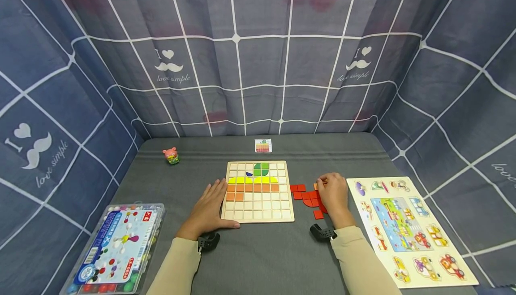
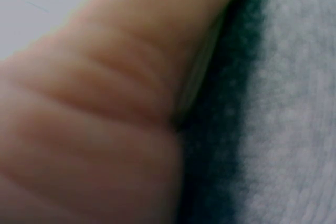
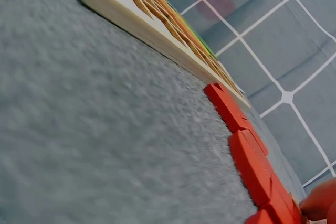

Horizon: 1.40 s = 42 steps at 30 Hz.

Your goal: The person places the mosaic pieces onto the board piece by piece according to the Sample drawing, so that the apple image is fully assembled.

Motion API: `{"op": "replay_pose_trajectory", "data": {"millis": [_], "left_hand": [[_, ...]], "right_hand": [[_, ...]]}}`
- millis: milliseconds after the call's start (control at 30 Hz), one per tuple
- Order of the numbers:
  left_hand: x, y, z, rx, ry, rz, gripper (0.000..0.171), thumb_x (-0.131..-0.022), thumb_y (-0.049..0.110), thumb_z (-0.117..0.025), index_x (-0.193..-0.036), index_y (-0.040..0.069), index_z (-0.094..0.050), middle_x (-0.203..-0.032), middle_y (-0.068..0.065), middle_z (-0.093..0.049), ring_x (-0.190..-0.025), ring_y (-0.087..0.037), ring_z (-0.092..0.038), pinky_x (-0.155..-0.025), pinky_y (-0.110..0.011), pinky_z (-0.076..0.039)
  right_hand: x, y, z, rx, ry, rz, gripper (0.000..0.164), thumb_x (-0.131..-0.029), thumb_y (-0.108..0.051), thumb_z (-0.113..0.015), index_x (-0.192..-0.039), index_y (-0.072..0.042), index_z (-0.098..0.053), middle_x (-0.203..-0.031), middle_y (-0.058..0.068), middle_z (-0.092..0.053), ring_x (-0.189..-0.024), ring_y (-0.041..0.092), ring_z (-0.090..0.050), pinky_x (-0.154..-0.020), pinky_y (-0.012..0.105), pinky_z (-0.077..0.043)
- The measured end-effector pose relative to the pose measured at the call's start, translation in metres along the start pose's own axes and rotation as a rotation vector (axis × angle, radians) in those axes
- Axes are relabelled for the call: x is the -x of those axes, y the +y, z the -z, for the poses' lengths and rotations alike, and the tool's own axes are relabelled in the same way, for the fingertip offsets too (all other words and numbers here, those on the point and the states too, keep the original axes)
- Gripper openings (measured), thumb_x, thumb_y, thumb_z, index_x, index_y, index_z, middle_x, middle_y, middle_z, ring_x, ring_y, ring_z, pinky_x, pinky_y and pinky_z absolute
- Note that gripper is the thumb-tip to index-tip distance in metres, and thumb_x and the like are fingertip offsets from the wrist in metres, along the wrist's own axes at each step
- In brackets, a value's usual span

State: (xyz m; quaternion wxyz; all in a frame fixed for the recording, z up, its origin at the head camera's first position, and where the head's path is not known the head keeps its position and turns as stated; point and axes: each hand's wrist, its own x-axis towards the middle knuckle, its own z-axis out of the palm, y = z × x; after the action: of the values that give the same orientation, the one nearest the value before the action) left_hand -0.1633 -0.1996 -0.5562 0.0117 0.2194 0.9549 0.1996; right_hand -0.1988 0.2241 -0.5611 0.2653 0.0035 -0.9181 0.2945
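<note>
A: What is the left hand [image 1: 207, 205] doing?
B: Its fingers lie straight along the left edge of the square, pale wooden grid board [image 1: 266, 216], with the thumb stretched away from them along the near edge. It rests against the board's near left corner and wraps round nothing. The left wrist view is too blurred to add more.
A: And the right hand [image 1: 334, 192]?
B: Fingers bent downward, over the cluster of flat red pieces [image 1: 310, 201], squares and curved ones, just right of the board. A small orange piece [image 1: 316, 186] shows right at the fingertips.
A: Pinched?
B: I can't tell. In the right wrist view a fingertip [image 3: 320, 203] meets that end of the cluster, but the grip itself is cut off.
A: Where is the board?
B: On the dark grey cloth [image 1: 266, 259], between the hands, bearing green, yellow and orange tiles [image 1: 254, 188].
</note>
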Motion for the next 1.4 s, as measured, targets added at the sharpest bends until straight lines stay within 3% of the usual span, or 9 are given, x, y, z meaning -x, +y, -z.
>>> {"op": "replay_pose_trajectory", "data": {"millis": [400,500,767,1100,1233,1400], "left_hand": [[0.000,0.002,0.001,-0.005,0.002,0.007,0.153,-0.061,0.091,-0.077,-0.166,-0.003,-0.019,-0.172,-0.018,-0.017,-0.159,-0.031,-0.011,-0.128,-0.047,-0.005],[0.000,0.002,0.001,0.000,0.004,0.008,0.153,-0.060,0.091,-0.077,-0.166,-0.003,-0.020,-0.172,-0.018,-0.017,-0.159,-0.032,-0.011,-0.128,-0.047,-0.005],[0.000,0.001,-0.001,-0.005,0.009,0.006,0.152,-0.061,0.092,-0.076,-0.166,-0.003,-0.020,-0.172,-0.018,-0.018,-0.159,-0.032,-0.012,-0.128,-0.048,-0.006],[0.000,0.000,-0.001,-0.014,0.012,0.002,0.152,-0.061,0.092,-0.075,-0.166,-0.003,-0.020,-0.172,-0.017,-0.017,-0.159,-0.031,-0.010,-0.128,-0.047,-0.004],[0.000,-0.001,-0.002,-0.013,0.010,0.005,0.152,-0.061,0.093,-0.074,-0.166,-0.003,-0.020,-0.172,-0.017,-0.017,-0.159,-0.031,-0.010,-0.128,-0.047,-0.004],[0.000,-0.001,-0.002,-0.019,0.008,0.006,0.152,-0.062,0.093,-0.073,-0.166,-0.002,-0.019,-0.172,-0.016,-0.017,-0.159,-0.030,-0.010,-0.128,-0.047,-0.005]], "right_hand": [[-0.007,0.001,0.001,-0.027,0.005,-0.097,0.004,-0.082,0.000,-0.076,-0.084,0.004,-0.077,-0.085,0.018,-0.070,-0.083,0.042,-0.067,-0.076,0.055,-0.055],[-0.007,-0.001,0.002,-0.044,0.025,-0.087,0.004,-0.083,0.000,-0.077,-0.084,0.003,-0.078,-0.085,0.017,-0.070,-0.083,0.041,-0.067,-0.077,0.054,-0.055],[-0.002,-0.027,-0.007,-0.138,0.054,0.132,0.008,-0.080,0.005,-0.082,-0.086,0.001,-0.078,-0.091,0.015,-0.073,-0.085,0.038,-0.068,-0.082,0.055,-0.054],[0.015,-0.084,-0.038,-0.283,-0.084,0.433,0.013,-0.081,0.006,-0.085,-0.088,-0.003,-0.077,-0.094,0.006,-0.075,-0.082,0.023,-0.067,-0.069,0.037,-0.059],[0.021,-0.105,-0.051,-0.328,-0.149,0.524,0.015,-0.080,0.006,-0.086,-0.088,-0.004,-0.078,-0.096,0.005,-0.076,-0.089,0.023,-0.069,-0.078,0.037,-0.060],[0.029,-0.128,-0.064,-0.330,-0.249,0.568,0.012,-0.084,0.000,-0.086,-0.091,-0.006,-0.080,-0.097,0.003,-0.076,-0.092,0.020,-0.070,-0.083,0.039,-0.059]]}}
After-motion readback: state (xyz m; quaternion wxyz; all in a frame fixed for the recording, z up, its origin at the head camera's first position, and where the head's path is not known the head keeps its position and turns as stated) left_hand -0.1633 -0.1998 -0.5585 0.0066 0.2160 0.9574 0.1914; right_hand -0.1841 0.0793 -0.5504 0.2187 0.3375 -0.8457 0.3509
